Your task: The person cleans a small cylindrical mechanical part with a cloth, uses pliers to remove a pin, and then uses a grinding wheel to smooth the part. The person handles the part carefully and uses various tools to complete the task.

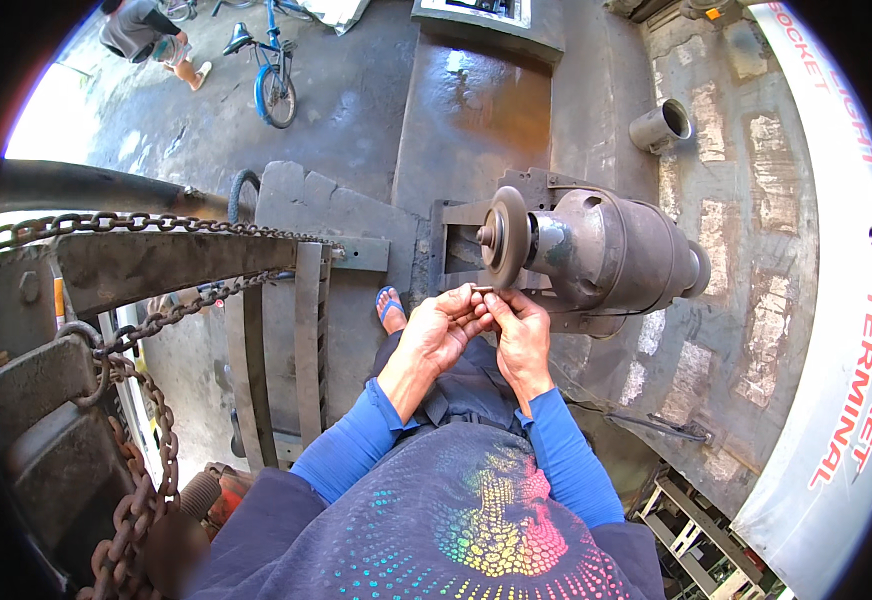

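Note:
In front of me stands a bench grinder with a round motor housing (624, 250) and a thick grinding wheel (506, 240) at its left end. Just below the wheel's near edge, my left hand (438, 328) and my right hand (522, 335) come together. Between their fingertips is a small, thin metal piece (483, 289), pinched from both sides. Whether it touches the wheel cannot be made out. My fingers hide part of the piece.
Rusty chains (161, 222) and a heavy steel beam (156, 270) stand at my left. A short metal pipe (661, 126) lies beyond the grinder, beside a white banner (806, 300). A blue bicycle (275, 88) and another person (146, 35) are at the far left.

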`<state>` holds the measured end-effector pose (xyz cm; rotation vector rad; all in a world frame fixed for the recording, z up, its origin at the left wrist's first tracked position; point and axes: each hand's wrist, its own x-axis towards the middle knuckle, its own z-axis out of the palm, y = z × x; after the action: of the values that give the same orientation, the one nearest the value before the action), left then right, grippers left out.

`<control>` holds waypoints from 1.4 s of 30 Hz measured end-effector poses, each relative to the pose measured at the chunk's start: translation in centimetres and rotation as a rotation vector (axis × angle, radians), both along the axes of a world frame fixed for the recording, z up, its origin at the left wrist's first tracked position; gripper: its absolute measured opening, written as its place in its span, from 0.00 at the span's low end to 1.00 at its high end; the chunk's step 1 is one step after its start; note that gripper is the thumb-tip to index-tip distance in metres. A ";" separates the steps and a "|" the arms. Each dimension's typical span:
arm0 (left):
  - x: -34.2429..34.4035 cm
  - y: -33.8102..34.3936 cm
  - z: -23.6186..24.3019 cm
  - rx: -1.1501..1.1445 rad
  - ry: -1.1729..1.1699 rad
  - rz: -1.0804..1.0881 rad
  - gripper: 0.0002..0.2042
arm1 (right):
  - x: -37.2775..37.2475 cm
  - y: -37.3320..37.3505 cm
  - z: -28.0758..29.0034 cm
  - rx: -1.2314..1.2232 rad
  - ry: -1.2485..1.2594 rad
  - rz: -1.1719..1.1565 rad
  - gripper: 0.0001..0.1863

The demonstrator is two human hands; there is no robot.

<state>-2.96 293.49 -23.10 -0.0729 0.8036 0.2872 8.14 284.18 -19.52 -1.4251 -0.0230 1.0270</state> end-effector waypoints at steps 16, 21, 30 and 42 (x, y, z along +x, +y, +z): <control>0.0 -0.4 -0.3 0.169 -0.087 -0.070 0.09 | 0.1 -0.9 -0.7 -0.012 0.002 -0.051 0.08; 0.3 -0.8 -1.1 -0.026 -0.078 -0.004 0.09 | -0.2 -0.6 -1.1 0.021 0.059 -0.104 0.07; 1.7 -0.7 -0.9 -0.102 -0.032 0.053 0.09 | 0.6 0.3 -1.4 0.010 0.039 -0.173 0.08; 2.7 -1.0 0.1 -0.112 0.020 0.087 0.08 | 1.1 0.1 -1.4 0.021 0.029 -0.155 0.07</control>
<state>-0.30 292.52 -23.01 -0.2103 0.8369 0.3252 9.25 284.24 -20.88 -1.3704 0.0961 0.9161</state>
